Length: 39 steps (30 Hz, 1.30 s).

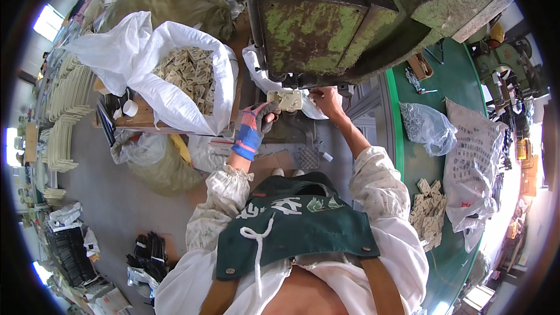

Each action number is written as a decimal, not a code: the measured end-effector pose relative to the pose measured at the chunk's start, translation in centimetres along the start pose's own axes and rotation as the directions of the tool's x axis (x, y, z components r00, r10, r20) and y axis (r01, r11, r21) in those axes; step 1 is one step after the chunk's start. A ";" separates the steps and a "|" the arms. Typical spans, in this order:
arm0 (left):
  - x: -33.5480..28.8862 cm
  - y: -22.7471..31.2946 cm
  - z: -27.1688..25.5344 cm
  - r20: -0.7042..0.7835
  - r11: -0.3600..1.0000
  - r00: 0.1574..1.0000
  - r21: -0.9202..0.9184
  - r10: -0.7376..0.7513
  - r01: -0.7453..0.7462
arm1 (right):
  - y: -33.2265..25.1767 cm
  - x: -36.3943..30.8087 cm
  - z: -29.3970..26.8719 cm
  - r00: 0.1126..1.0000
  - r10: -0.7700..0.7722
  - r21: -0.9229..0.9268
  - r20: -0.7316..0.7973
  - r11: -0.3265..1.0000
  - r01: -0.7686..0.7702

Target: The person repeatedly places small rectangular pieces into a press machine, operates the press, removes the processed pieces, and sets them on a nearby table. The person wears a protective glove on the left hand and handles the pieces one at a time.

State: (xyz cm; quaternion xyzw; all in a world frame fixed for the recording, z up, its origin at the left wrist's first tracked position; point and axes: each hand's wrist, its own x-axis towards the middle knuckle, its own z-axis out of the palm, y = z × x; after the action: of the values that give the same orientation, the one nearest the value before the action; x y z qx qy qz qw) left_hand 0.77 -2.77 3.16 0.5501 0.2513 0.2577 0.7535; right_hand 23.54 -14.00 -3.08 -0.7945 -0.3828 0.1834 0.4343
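Note:
Below the front of a large green, worn machine (315, 29) is a cream flat plate (287, 100) with holes in it. My left hand (256, 121), in a pink and blue glove with dark fingertips, closes its fingers on the plate's left end. Bare, my right hand (328, 104) is at the plate's right end, with its fingers bent and drawn together. What those fingers hold, if anything, is too small to make out. White plastic sheeting (255, 69) hangs behind the plate, and some of it shows under my right hand.
On the left stands an open white sack (175, 102) full of cream plates (189, 73). A green table (423, 166) on the right bears a pile of cream plates (429, 213), a clear bag of small parts (426, 127) and a printed sack (473, 163). A foot pedal (309, 157) is below.

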 end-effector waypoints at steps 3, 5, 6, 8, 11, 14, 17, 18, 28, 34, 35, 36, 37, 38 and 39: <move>0.2 -1.0 -0.4 0.046 0.971 0.979 0.126 0.200 -0.205 | -4.5 -1.9 -1.0 0.983 0.124 0.615 -0.135 0.788 -0.015; 0.3 -1.9 -1.0 0.062 0.949 0.967 0.184 0.248 -0.256 | -10.3 -4.6 -2.7 0.979 0.188 0.786 -0.078 0.615 -0.055; 0.3 -1.0 -0.7 0.054 0.966 0.983 0.184 0.175 -0.182 | -11.8 -5.9 -2.9 0.990 0.134 0.763 -0.039 0.644 -0.057; 0.4 -1.1 -0.6 0.115 0.904 0.944 0.274 0.308 -0.328 | -13.6 -6.7 -2.6 0.997 0.080 0.699 -0.003 0.713 -0.056; 0.1 -1.5 -1.1 0.162 0.841 0.928 0.394 0.334 -0.371 | -13.6 -5.6 -2.0 0.991 0.131 0.615 0.035 0.779 -0.125; 0.5 -1.2 -0.9 0.255 0.674 0.813 0.460 0.523 -0.577 | -13.5 -5.3 -2.0 0.991 0.129 0.621 0.038 0.774 -0.124; 0.2 -0.9 -1.0 0.192 0.819 0.898 0.368 0.396 -0.440 | -13.3 -5.3 -2.2 0.991 0.109 0.691 0.077 0.711 -0.132; 0.1 -0.8 -1.0 0.181 0.841 0.911 0.352 0.370 -0.411 | -13.2 -5.3 -2.1 0.990 0.111 0.673 0.085 0.726 -0.139; 1.0 -1.2 -1.4 0.269 0.703 0.848 0.474 0.458 -0.530 | -15.0 -4.8 -2.2 0.972 0.155 0.530 0.174 0.818 -0.225; 1.1 -2.0 -2.0 0.162 0.975 0.979 0.165 0.121 -0.148 | -14.1 -3.6 -3.6 0.906 0.120 0.398 0.407 0.869 -0.294; 1.2 -1.8 -2.1 0.137 0.981 0.985 0.151 0.103 -0.124 | -14.5 -3.7 -3.9 0.931 0.153 0.305 0.331 0.916 -0.259; 1.3 -1.9 -2.0 0.155 0.965 0.972 0.166 0.177 -0.202 | -15.1 -4.4 -4.3 0.951 0.179 0.195 0.252 0.953 -0.231; 1.5 -2.0 -2.0 0.171 0.943 0.953 0.180 0.249 -0.279 | -15.6 -4.9 -4.7 0.967 0.192 0.081 0.168 0.975 -0.208; 1.3 -1.9 -1.7 0.172 0.958 0.960 0.144 0.223 -0.248 | -14.3 -5.3 -4.5 0.979 0.180 0.235 0.097 0.952 -0.198; 1.1 -1.1 -1.3 0.170 0.971 0.966 0.106 0.196 -0.216 | -13.6 -5.7 -4.0 0.973 0.203 0.325 0.112 0.918 -0.229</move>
State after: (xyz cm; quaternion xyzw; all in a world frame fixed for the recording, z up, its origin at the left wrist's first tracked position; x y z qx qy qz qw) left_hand 0.83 -1.47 1.65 0.6376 0.1475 0.2742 0.7047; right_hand 16.28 -16.13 10.26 -0.7388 -0.2720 0.3229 0.5253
